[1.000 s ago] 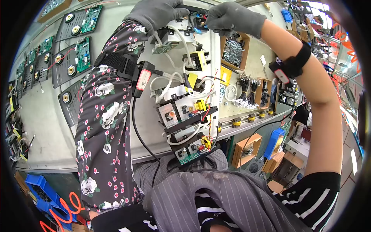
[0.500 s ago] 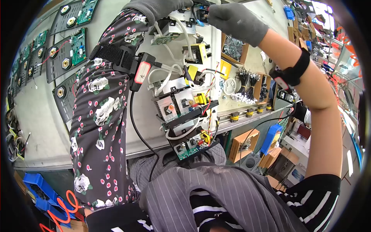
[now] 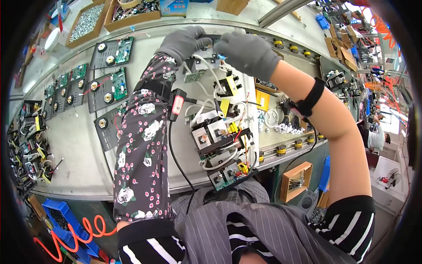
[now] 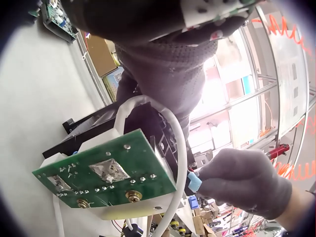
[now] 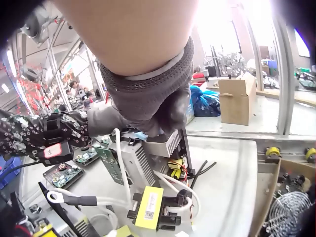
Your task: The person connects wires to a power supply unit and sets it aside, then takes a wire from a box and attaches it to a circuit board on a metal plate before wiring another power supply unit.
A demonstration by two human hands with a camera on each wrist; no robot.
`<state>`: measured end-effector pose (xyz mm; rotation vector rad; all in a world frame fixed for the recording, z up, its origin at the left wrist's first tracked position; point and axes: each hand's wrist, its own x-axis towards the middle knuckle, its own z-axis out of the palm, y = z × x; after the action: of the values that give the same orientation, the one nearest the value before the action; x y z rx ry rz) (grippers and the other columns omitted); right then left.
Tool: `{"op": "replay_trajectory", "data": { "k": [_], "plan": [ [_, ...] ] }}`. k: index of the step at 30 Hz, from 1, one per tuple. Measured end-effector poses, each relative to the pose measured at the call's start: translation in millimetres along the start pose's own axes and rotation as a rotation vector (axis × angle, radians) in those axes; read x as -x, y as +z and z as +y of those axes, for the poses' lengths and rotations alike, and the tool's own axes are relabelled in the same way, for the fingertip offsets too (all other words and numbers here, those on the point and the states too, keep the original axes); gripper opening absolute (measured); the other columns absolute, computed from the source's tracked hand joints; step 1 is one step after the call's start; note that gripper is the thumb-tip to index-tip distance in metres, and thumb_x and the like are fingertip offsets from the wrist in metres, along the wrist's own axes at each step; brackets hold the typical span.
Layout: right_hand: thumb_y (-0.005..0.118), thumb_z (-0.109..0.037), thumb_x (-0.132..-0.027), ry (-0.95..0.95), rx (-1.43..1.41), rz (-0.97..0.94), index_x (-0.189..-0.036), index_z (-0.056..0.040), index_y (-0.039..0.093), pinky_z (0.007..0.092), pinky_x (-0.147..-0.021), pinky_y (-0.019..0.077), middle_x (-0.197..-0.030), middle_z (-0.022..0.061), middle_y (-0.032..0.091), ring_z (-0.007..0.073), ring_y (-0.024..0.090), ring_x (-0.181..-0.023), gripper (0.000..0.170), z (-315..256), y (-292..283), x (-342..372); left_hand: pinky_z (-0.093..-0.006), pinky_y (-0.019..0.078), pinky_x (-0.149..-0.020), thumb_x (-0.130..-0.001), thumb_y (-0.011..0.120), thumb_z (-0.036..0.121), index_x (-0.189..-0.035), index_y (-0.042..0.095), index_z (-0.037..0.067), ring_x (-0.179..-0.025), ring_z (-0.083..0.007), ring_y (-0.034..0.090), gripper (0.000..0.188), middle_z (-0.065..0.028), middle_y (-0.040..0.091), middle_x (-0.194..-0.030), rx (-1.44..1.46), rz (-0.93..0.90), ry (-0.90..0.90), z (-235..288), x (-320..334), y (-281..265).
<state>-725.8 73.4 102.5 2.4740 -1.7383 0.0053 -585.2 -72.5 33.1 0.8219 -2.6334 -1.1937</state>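
At the far end of the bench, a circuit assembly [image 4: 106,175] with a green board, metal heat sinks and a black plate stands between my gloved hands. My left hand [image 3: 183,43] grips its far left part, thumb over the top edge; those fingertips are partly hidden in the left wrist view. My right hand [image 3: 249,52] is at the assembly's right side, thumb and fingers pinching a light blue wire terminal [image 4: 194,182]. A thick white cable [image 4: 178,143] loops over the green board. Nearer me, a yellow-labelled component [image 5: 149,207] hangs on white cables.
More heat-sink modules [image 3: 213,134] lie in a row toward my lap. Black plates with boards [image 3: 107,90] are spread on the left. To the right are a yellow piece [image 3: 262,100] and wire bundles [image 3: 288,121]. Boxes of small parts [image 3: 88,22] stand behind.
The head view has shifted, showing more of the bench's far side, with both hands lower in the picture. Both hands stay at the same assembly, the right one beside the blue terminal.
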Motion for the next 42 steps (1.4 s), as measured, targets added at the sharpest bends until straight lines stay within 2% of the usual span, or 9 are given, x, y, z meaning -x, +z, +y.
{"op": "replay_trajectory", "data": {
  "k": [6,12,22,30,32,34,35,38,42],
  "plan": [
    [0.056,-0.015,-0.083,-0.124,0.106,-0.438,-0.099,-0.0134,0.059,0.0389,-0.072,0.0522,-0.091,0.0082,0.059,0.0260,0.062,-0.089,0.016,5.6,-1.8,-28.2,-0.0369,0.0504,-0.076,-0.084,0.063,0.042,-0.103,0.066,0.012,-0.088,-0.0284,0.066,0.036,-0.0118,0.069,-0.093,-0.097,0.070,0.092,-3.9,-2.6,0.7],
    [0.059,-0.023,-0.083,-0.314,0.206,-0.435,-0.091,-0.0117,0.060,0.0368,-0.065,0.0516,-0.084,0.0068,0.060,0.0245,0.063,-0.079,0.014,13.1,-0.4,-39.6,-0.0370,0.0497,-0.079,-0.085,0.063,0.040,-0.106,0.065,0.012,-0.089,-0.0278,0.065,0.035,-0.0109,0.068,-0.097,-0.066,-0.012,0.011,2.7,2.2,-6.8],
    [0.056,-0.035,-0.088,0.513,-0.284,-0.339,-0.077,-0.0048,0.064,0.0435,-0.064,0.0483,-0.068,0.0158,0.062,0.0322,0.061,-0.065,0.034,8.1,-5.0,-45.7,-0.0374,0.0505,-0.079,-0.086,0.062,0.044,-0.106,0.066,0.014,-0.090,-0.0260,0.066,0.035,-0.0081,0.069,-0.096,-0.048,-0.015,0.029,3.4,3.3,-7.3],
    [0.052,-0.027,-0.096,1.448,-1.690,0.070,-0.085,-0.0067,0.063,0.0125,-0.041,0.0345,-0.065,0.0007,0.060,0.0016,0.046,-0.045,0.026,8.5,28.4,-41.8,-0.0381,0.0502,-0.076,-0.086,0.061,0.046,-0.105,0.066,0.014,-0.087,-0.0273,0.066,0.037,-0.0091,0.069,-0.093,-0.106,0.020,0.021,4.0,0.6,-3.7],
    [0.051,-0.029,-0.096,1.410,-1.726,0.012,-0.089,-0.0049,0.063,0.0167,-0.044,0.0393,-0.068,0.0016,0.063,0.0040,0.049,-0.049,0.028,20.6,33.1,-33.1,-0.0383,0.0496,-0.074,-0.087,0.061,0.046,-0.105,0.066,0.014,-0.085,-0.0272,0.066,0.037,-0.0092,0.069,-0.091,-0.096,0.035,0.053,1.3,-1.1,-0.8],
    [0.052,-0.032,-0.095,0.943,-0.838,-0.170,-0.098,-0.0036,0.063,0.0276,-0.053,0.0478,-0.071,0.0058,0.065,0.0129,0.056,-0.055,0.030,21.4,16.1,-35.3,-0.0401,0.0495,-0.081,-0.087,0.057,0.047,-0.106,0.066,0.015,-0.095,-0.0270,0.065,0.038,-0.0085,0.068,-0.099,-0.106,-0.032,0.012,5.2,-0.3,-5.4],
    [0.046,-0.042,-0.094,0.708,-0.318,-0.110,-0.102,-0.0050,0.063,0.0408,-0.070,0.0499,-0.079,0.0153,0.066,0.0303,0.065,-0.077,0.042,16.8,0.8,-34.6,-0.0400,0.0497,-0.080,-0.087,0.058,0.047,-0.106,0.066,0.016,-0.094,-0.0264,0.065,0.037,-0.0081,0.069,-0.097,-0.102,-0.049,-0.004,4.5,-1.8,-4.5],
    [0.060,-0.031,-0.085,0.240,0.115,0.102,-0.102,-0.0095,0.060,0.0390,-0.067,0.0516,-0.076,0.0106,0.065,0.0279,0.066,-0.083,0.027,-2.8,-15.9,-34.2,-0.0395,0.0496,-0.080,-0.087,0.058,0.046,-0.106,0.067,0.016,-0.093,-0.0260,0.065,0.036,-0.0076,0.069,-0.097,-0.051,-0.070,-0.009,3.4,-0.7,-4.7],
    [0.061,-0.025,-0.082,0.103,0.317,-0.080,-0.093,-0.0100,0.060,0.0390,-0.064,0.0526,-0.069,0.0082,0.062,0.0256,0.067,-0.075,0.019,-2.4,-1.6,-46.4,-0.0356,0.0485,-0.080,-0.090,0.057,0.037,-0.111,0.064,0.014,-0.088,-0.0241,0.064,0.032,-0.0084,0.068,-0.096,0.040,-0.045,0.059,-1.5,-1.4,-1.8]
  ]
}}
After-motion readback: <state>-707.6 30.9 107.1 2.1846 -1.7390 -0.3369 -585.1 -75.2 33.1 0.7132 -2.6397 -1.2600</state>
